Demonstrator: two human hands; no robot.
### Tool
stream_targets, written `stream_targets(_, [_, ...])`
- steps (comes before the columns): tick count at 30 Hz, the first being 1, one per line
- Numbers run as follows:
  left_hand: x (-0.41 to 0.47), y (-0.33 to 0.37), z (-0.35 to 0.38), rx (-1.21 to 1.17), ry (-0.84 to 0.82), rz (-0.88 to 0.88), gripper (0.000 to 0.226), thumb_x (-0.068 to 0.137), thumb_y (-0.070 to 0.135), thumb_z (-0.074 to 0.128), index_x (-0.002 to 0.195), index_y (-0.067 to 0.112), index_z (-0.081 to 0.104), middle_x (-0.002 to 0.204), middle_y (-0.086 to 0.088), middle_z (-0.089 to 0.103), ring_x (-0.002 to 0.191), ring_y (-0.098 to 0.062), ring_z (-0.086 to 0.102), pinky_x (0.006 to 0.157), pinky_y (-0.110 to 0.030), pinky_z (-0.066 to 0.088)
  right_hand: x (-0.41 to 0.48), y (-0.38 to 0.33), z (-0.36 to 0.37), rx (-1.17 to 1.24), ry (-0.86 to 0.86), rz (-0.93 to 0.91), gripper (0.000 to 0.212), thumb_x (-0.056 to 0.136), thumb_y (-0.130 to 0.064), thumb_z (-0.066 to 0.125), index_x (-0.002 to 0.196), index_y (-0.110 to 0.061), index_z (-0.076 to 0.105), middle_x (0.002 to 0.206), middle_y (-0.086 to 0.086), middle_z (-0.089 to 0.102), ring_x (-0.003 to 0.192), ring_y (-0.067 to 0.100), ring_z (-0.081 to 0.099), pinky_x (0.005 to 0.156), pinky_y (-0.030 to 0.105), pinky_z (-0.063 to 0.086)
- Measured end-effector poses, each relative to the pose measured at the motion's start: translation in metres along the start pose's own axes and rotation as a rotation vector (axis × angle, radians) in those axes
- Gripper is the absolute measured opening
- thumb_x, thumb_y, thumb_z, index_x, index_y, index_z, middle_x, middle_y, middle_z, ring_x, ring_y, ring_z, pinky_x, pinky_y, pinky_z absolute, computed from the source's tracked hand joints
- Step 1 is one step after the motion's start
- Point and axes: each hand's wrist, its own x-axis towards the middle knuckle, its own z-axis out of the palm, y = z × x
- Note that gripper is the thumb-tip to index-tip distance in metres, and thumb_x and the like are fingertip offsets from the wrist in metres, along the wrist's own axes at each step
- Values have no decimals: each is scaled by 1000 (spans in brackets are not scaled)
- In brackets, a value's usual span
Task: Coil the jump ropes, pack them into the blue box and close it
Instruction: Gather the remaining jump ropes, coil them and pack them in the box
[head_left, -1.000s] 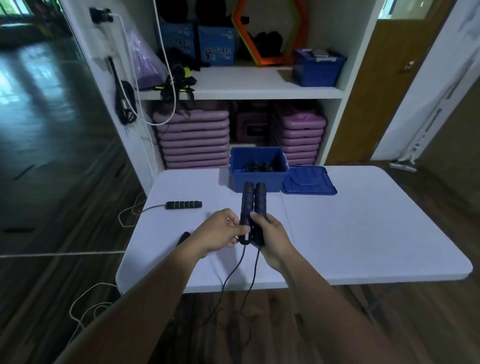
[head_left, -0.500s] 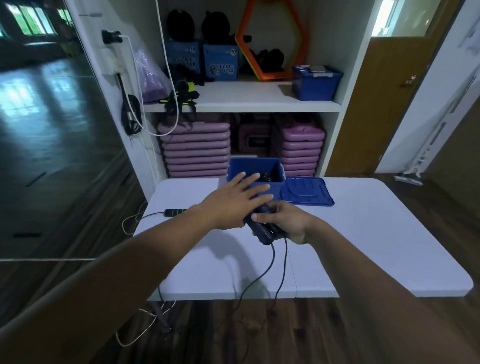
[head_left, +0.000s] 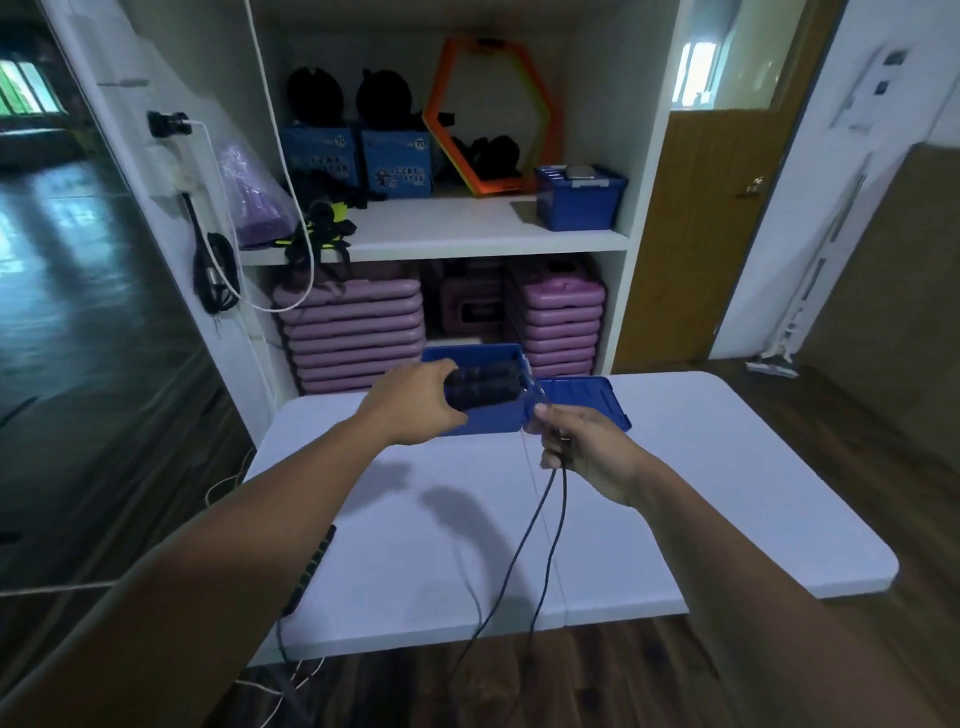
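Surface (head_left: 649, 519) centre frame, blue box (head_left: 483, 418) at its far edge, lid (head_left: 587, 400) off beside it. Left hand (head_left: 415, 405) clamps 2 rope handles (head_left: 485, 384) above the box; right hand (head_left: 582, 447) pinches the cord (head_left: 524, 545), which hangs uncoiled. 2nd rope (head_left: 311, 566) lower left, unpacked. Early stage, I'd judge.

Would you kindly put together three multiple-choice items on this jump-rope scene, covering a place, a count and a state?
1. Where does the flat blue plastic lid lie?
A. on the white table, right of the open blue plastic box
B. on the shelf
C. on the floor

2. How many black foam rope handles does the left hand hold?
A. one
B. two
C. four

3. The blue box is:
A. closed
B. open
C. upside down

Answers: 1 A, it rests beside the box; 2 B, two lie side by side; 3 B, its lid is off while the right hand pinches the thin black cord.
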Motion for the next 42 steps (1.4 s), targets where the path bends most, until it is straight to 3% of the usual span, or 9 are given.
stream_targets(9, [11, 25, -15, -1210, -31, -462, 8, 81, 16, 66, 76, 14, 61, 73, -5, 60, 55, -18, 50, 53, -29, 37, 10, 11, -9, -49, 86, -60, 27, 101, -28, 51, 79, -12, 54, 70, 4, 48, 65, 18, 48, 71, 34, 50])
stream_targets(13, [26, 31, -19, -1570, -68, -501, 13, 85, 24, 64, 80, 14, 58, 95, -12, 66, 86, -30, 68, 60, -32, 47, 18, 21, -2, -76, 95, -25, 29, 101, -28, 52, 76, -13, 55, 69, 2, 49, 62, 17, 49, 71, 33, 50])
stream_targets(19, [47, 32, -18, -1748, 25, -547, 18, 87, 30, 59, 95, 14, 59, 117, -16, 67, 103, -36, 62, 92, -48, 51, 24, 33, 5, -190, 57, 47, 26, 101, -25, 51, 81, -9, 57, 72, 5, 52, 63, 19, 53, 72, 32, 51])
stream_targets(22, [57, 23, -15, -1843, 115, -555, 18, 88, 30, 59, 95, 13, 59, 90, -6, 67, 96, -32, 70, 96, -55, 51, 23, 38, 6, -294, 45, 79, 24, 100, -21, 52, 80, -8, 56, 70, 5, 54, 63, 18, 56, 73, 32, 52])
stream_targets(25, [63, 5, -12, -1739, 168, -596, 22, 85, 32, 64, 94, 14, 55, 66, -1, 51, 57, -19, 57, 77, -47, 61, 20, 41, 4, -404, 61, 83, 23, 98, -21, 52, 78, -10, 55, 68, 3, 55, 62, 15, 57, 72, 31, 51])
stream_targets(30, [62, -21, 0, -1300, 180, -585, 47, 85, 40, 70, 113, 3, 62, 67, -9, 49, 49, -21, 47, 46, -30, 47, 24, 41, 1, -659, 83, 94, 23, 95, -29, 54, 76, -15, 53, 69, 1, 56, 62, 13, 56, 67, 27, 47])
stream_targets(34, [58, -36, 5, -840, 80, -495, 97, 71, 74, 67, 137, 8, 37, 106, -12, 65, 79, -27, 64, 62, -36, 49, 31, 42, 8, -849, 83, 56, 18, 93, -32, 54, 79, -21, 58, 73, -1, 59, 62, 14, 52, 62, 27, 43])
stream_targets(37, [49, -39, 10, -422, -47, -389, 108, 80, 78, 54, 152, 12, 9, 122, -7, 56, 110, -32, 59, 79, -37, 43, 36, 37, 17, -940, 63, -1, 14, 93, -31, 54, 87, -21, 63, 74, -4, 61, 63, 10, 53, 58, 21, 42])
stream_targets(42, [31, -44, 23, 17, -267, -226, 93, 78, 85, 43, 145, 23, 27, 136, -9, 55, 115, -33, 56, 88, -41, 45, 44, 33, 22, -998, 48, -73, 15, 94, -29, 53, 89, -18, 63, 71, -8, 59, 66, 9, 52, 60, 22, 41])
